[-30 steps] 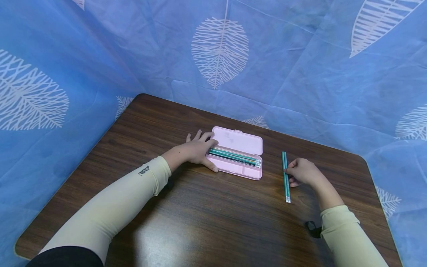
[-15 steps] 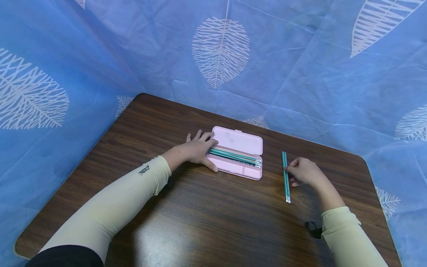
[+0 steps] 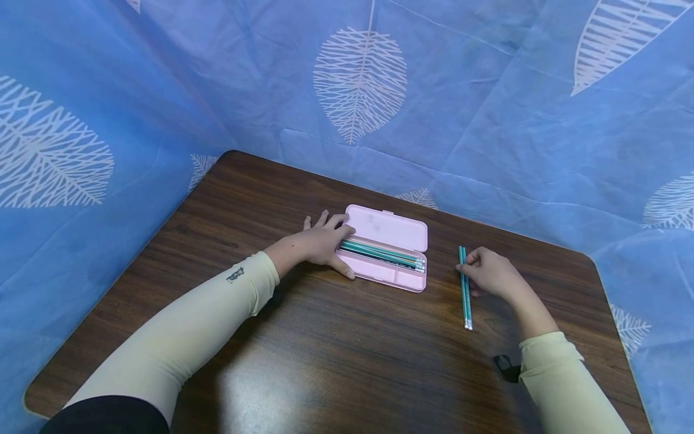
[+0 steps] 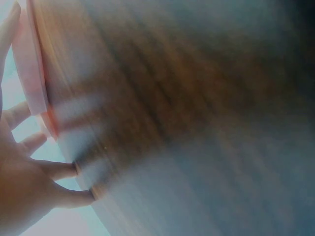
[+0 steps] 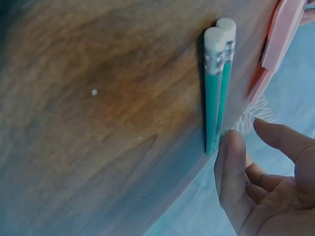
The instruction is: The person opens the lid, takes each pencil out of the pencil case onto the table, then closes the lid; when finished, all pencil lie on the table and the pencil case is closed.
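A pink pencil case (image 3: 387, 228) lies with its lid laid back, several green pencils (image 3: 379, 253) in its long compartment. Over the case's left end rests my left hand (image 3: 324, 244), fingers spread and thumb along the front side. In the left wrist view the fingertips reach down to the table beside the case (image 4: 32, 69). To the right of the case, two green pencils (image 3: 465, 295) lie side by side, white erasers toward me. My right hand (image 3: 490, 274) is at their middle, one fingertip crossing over them. The right wrist view has its fingertips (image 5: 234, 142) apart, close beside the pencils (image 5: 212, 98).
The dark wood-grain table (image 3: 347, 361) has a rounded far edge. Blue cloth (image 3: 461, 90) with white leaf patterns hangs behind and beside it. A small black piece (image 3: 506, 367) juts from the right sleeve.
My right hand has shifted slightly up along the two pencils, and its fingers have loosened. The pencils, the case and my left hand stay in place.
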{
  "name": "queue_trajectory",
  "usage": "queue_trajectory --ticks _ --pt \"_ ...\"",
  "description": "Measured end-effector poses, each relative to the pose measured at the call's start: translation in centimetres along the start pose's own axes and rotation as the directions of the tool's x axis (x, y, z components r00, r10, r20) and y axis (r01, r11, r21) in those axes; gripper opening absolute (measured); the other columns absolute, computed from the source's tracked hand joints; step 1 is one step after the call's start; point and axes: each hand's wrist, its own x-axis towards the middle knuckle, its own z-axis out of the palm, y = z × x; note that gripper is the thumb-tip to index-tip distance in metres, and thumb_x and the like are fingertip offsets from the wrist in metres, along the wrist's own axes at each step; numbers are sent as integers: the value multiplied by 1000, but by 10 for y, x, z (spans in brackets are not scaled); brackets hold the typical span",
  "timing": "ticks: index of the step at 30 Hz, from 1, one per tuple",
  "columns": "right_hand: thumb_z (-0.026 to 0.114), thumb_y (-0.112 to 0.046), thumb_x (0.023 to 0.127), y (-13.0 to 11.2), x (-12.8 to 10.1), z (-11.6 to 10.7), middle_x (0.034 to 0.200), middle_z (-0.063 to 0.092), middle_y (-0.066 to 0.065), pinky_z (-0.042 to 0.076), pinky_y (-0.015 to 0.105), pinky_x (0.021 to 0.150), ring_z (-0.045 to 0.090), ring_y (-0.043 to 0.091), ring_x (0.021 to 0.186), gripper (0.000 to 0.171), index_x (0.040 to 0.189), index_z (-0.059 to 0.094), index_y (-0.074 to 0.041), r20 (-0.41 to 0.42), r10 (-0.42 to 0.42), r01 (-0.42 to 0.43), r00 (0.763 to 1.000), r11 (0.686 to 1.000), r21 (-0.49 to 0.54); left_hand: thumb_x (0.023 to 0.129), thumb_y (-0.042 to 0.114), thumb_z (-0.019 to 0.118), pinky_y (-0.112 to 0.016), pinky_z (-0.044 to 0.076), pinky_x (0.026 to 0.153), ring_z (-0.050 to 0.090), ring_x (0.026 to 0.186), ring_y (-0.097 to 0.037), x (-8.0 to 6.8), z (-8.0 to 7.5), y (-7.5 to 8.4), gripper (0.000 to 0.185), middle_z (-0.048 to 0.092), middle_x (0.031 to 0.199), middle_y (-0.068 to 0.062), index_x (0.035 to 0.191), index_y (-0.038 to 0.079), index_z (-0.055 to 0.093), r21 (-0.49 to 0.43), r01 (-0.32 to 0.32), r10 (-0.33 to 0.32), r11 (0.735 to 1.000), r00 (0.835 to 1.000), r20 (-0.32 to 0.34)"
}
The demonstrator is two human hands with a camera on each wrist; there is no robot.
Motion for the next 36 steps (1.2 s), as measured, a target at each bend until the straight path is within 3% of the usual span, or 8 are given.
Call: queue_trajectory --ticks 4,11,16,23,27,36 --pt "60 -30 109 -4 1 1 96 72 17 64 39 66 74 19 66 42 129 53 7 -22 -28 28 999 1000 10 78 79 79 -79 4 128 -5 167 -50 -1 -1 1 116 1 183 -7 169 26 31 8 4 -4 1000 1000 5" --pt "62 -32 108 -18 2 4 89 70 12 59 37 65 72 20 64 41 129 57 4 -54 -99 98 994 995 -11 77 81 79 -79 5 129 -3 168 -49 -1 0 0 117 1 183 -6 169 27 30 37 14 -14 999 1000 -5" --pt "64 -29 107 -30 4 6 99 70 15 62 38 66 73 21 69 40 130 57 4 -51 -134 135 990 991 14 78 80 79 -79 5 129 -4 168 -49 0 0 1 117 1 183 -6 169 28 30 34 16 -16 999 1000 -2" --pt "69 -27 104 -49 11 13 92 66 9 44 32 64 55 18 70 38 128 62 2 -91 -213 209 973 977 -46 78 78 80 -79 5 129 -4 168 -49 -2 -2 2 116 1 183 -6 169 27 30 24 21 -21 999 1000 6" --pt "69 -24 103 -62 16 17 91 64 8 42 32 63 52 17 69 36 128 63 1 -88 -241 237 967 970 -45 80 74 82 -78 4 129 -5 168 -49 -4 -3 2 115 1 183 -8 169 25 30 8 23 -23 1000 1000 10" --pt "70 -27 103 -83 24 27 97 67 9 46 32 71 58 19 81 37 127 66 0 -69 -300 296 951 953 -64 77 77 82 -78 2 129 -6 168 -49 0 -1 1 117 1 183 -7 169 26 30 8 19 -19 1000 1000 11"
